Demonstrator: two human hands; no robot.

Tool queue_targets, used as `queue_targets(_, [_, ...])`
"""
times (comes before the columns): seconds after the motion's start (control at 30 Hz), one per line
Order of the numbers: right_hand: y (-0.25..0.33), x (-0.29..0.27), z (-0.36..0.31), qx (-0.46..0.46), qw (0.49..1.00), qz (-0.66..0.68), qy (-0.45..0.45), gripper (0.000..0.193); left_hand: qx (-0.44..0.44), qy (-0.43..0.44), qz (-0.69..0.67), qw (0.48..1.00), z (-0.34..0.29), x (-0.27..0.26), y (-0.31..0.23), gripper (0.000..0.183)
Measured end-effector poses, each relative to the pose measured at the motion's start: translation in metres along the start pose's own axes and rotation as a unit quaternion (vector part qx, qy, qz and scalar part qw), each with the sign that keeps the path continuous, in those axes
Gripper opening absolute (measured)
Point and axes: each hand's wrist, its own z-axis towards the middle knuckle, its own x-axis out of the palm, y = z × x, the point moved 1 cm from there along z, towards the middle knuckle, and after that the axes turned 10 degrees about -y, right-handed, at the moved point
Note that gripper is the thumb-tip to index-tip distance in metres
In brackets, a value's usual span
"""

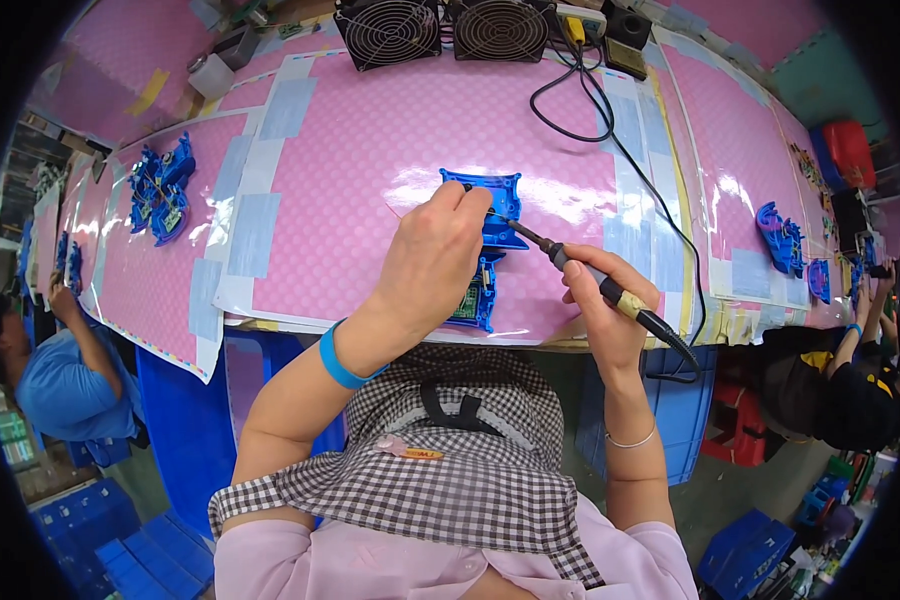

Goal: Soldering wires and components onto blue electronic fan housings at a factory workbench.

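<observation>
A soldering iron [600, 283] with a grey and yellow handle is gripped pen-like by my right hand [610, 300]. Its tip points left onto a blue plastic housing [508, 190] lying on the pink table cover. My left hand [432, 255] is closed over the housing's left side, fingertips pinched together. A thin wire shows by those fingers, but my hand hides much of what they hold. Just below sits the second blue housing half [486, 290] with a green circuit board [467, 303], partly covered by my left hand.
Two black fans [500, 28] stand at the table's far edge, beside a soldering stand [626, 45]. The iron's black cable [660, 190] loops along the right. More blue housings [160, 187] lie at left, others [780, 240] at right. People [75, 385] work on both sides.
</observation>
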Motion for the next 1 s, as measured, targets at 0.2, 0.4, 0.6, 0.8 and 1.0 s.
queue_targets(0.2, [0.005, -0.002, 0.000, -0.002, 1.000, -0.010, -0.006, 0.018, 0.001, 0.021, 0.013, 1.000, 0.000, 0.000, -0.005, 0.011])
queue_targets(0.4, [-0.002, 0.000, 0.000, -0.013, 1.000, -0.003, 0.000, 0.018, 0.005, 0.038, 0.028, 0.999, 0.002, 0.003, -0.008, 0.010])
queue_targets(0.6, [-0.002, -0.001, 0.000, -0.002, 1.000, 0.008, 0.000, 0.017, 0.007, 0.032, 0.064, 0.997, 0.003, 0.008, -0.007, 0.010])
queue_targets(0.8, [-0.004, -0.002, 0.000, -0.004, 1.000, 0.006, 0.000, 0.017, -0.025, 0.027, 0.084, 0.996, 0.004, 0.015, -0.005, 0.016])
queue_targets(1.0, [-0.005, -0.001, 0.001, -0.008, 1.000, 0.016, 0.002, 0.018, -0.016, 0.038, 0.051, 0.998, 0.007, 0.015, -0.004, 0.012])
